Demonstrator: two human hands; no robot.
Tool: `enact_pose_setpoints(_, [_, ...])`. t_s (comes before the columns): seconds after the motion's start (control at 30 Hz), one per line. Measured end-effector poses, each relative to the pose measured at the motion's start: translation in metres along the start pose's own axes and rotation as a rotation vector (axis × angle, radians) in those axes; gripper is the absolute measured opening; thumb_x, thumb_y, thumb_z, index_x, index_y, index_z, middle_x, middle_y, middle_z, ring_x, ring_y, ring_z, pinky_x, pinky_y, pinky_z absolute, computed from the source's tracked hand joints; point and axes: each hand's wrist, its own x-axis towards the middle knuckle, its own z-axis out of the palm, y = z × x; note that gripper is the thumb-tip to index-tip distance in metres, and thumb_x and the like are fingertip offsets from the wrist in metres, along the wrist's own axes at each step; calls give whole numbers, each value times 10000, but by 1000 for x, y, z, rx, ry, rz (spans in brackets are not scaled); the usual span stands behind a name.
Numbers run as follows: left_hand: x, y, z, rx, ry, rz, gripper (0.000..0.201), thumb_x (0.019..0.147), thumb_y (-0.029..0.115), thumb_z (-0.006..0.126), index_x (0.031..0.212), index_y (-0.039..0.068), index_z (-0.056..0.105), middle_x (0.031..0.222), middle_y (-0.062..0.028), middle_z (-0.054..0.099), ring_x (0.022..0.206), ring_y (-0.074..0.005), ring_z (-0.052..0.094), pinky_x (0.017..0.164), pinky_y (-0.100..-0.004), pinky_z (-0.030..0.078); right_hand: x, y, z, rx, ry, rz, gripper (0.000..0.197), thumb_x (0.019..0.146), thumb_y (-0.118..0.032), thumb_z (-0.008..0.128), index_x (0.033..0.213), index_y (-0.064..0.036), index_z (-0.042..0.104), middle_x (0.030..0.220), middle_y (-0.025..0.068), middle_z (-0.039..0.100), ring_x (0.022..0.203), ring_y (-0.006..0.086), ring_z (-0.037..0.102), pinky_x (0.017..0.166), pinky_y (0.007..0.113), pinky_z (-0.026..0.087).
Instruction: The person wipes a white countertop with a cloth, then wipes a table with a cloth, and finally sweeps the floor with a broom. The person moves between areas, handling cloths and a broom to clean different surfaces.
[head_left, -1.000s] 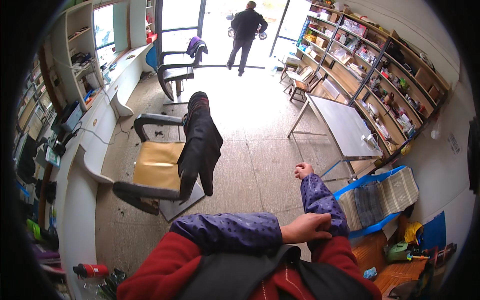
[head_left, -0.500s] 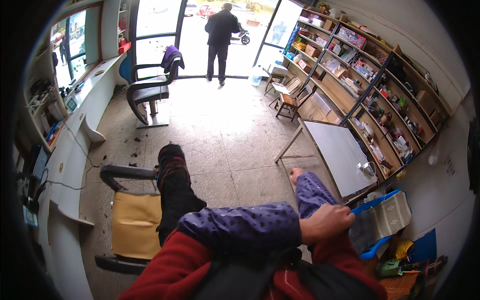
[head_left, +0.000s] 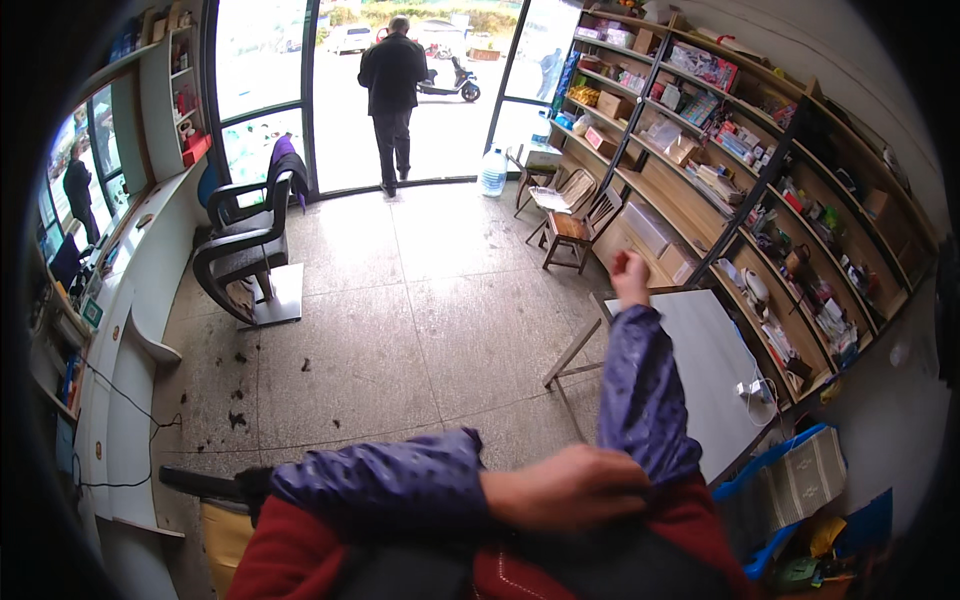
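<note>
My left forearm crosses in front of my body inside a purple dotted sleeve cover [head_left: 390, 480]. My left hand [head_left: 570, 487] is closed at the right elbow, pinching the upper edge of the other purple sleeve cover [head_left: 645, 385], where it meets my red sleeve [head_left: 690, 525]. Its fingertips are partly hidden and slightly blurred. That cover reaches down to the right wrist. My right arm stretches forward, and my right hand [head_left: 630, 277] is raised in a loose fist beside the white-topped table, with nothing visible in it.
The white-topped table [head_left: 690, 340] and blue basket [head_left: 770, 540] are at my right, before tall shelves [head_left: 690, 150]. A tan-seated chair [head_left: 225, 545] is near left; a black salon chair [head_left: 250, 250] stands farther off. A person in dark clothes [head_left: 392, 90] is at the doorway. Dark tufts [head_left: 237, 420] litter the floor.
My right arm has stretched farther forward and risen. My left hand stays at the right elbow, now lower and more to the left. The view has shifted, and the tan-seated chair shows less.
</note>
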Motion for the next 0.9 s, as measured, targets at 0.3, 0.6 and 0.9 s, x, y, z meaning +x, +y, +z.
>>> enact_pose_setpoints(0.3, [7, -216, -284, 271, 855, -123, 431, 824, 171, 619, 1208, 76, 448, 1081, -139, 432, 954, -240, 515, 804, -317, 461, 59, 265, 260, 378, -335, 642, 119, 822, -74, 474, 805, -113, 585, 681, 18, 618, 588, 146, 589, 518, 278, 471])
enact_pose_setpoints(0.6, [-14, -295, -494, 22, 702, -444, 517, 797, 231, 674, 1158, -6, 389, 974, -112, 550, 903, -155, 545, 773, -281, 466, 188, 423, 368, 140, -54, 641, 180, 799, -67, 426, 875, -136, 574, 704, 31, 630, 538, 160, 583, 507, 309, 474])
enact_pose_setpoints(0.9, [-6, -370, -700, -391, 393, -538, 313, 766, 114, 688, 1032, -15, 584, 965, -19, 606, 879, -95, 556, 782, -229, 449, 248, 535, 489, -1323, -931, -473, 224, 795, -148, 484, 954, -52, 609, 840, 168, 637, 704, 285, 632, 658, 369, 504])
